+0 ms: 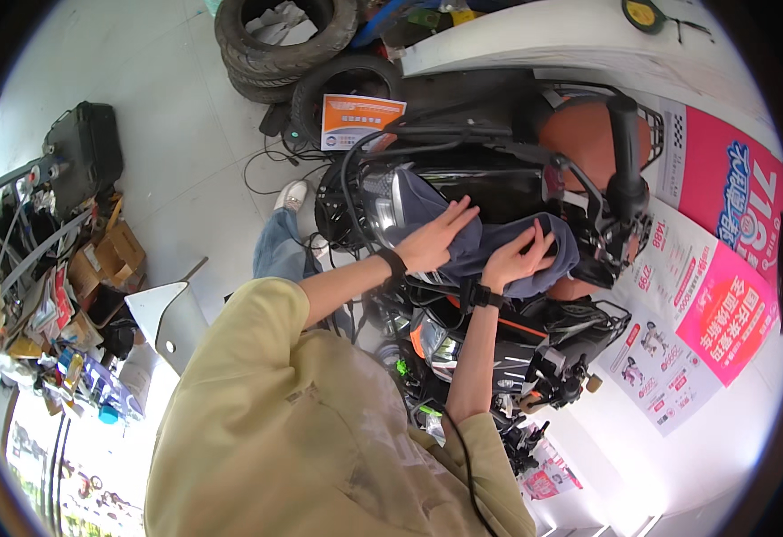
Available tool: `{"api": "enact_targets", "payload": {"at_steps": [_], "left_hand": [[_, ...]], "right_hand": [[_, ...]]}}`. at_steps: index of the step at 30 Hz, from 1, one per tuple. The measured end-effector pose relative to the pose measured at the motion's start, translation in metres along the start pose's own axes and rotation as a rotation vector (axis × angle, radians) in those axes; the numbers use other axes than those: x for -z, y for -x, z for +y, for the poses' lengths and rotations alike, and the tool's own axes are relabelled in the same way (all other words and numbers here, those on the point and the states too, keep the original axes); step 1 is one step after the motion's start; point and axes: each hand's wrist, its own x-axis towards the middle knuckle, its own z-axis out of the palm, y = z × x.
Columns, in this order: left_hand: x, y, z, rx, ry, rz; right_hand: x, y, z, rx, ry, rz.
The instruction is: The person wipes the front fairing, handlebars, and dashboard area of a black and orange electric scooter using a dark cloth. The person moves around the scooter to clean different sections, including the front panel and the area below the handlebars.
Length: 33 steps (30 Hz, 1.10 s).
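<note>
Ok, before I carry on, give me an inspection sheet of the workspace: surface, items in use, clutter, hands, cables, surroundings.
Surface: glossy black two-wheeler, partly covered by a blue-grey cloth.
Items in use: the cloth, bunched under both hands.
Clutter: stacked tyres on the floor; black case and cardboard box at left.
Hands: left hand on the cloth, fingers extended; right hand on it, fingers bent; grip unclear for both.
Cables: black cables loose near the tyres; another cord hangs across the person's front.
Surroundings: pink and white posters at right.
</note>
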Motion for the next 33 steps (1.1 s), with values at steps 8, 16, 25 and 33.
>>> {"api": "enact_targets", "payload": {"at_steps": [8,16,25,33], "left_hand": [[0.018,-0.015,-0.007,-0.017,0.049,0.19],[0.012,-0.059,-0.013,0.036,0.143,0.654],[-0.005,-0.033,-0.06,0.123,-0.129,0.654],[0.001,-0.014,-0.108,0.408,-0.094,0.592]], "right_hand": [[-0.021,-0.031,-0.001,0.03,-0.263,-0.395],[-0.074,-0.104,-0.008,0.337,-0.064,-0.498],[-0.111,-0.018,-0.047,0.531,0.069,-0.621],[-0.116,-0.005,-0.053,0.62,-0.003,-0.565]]}}
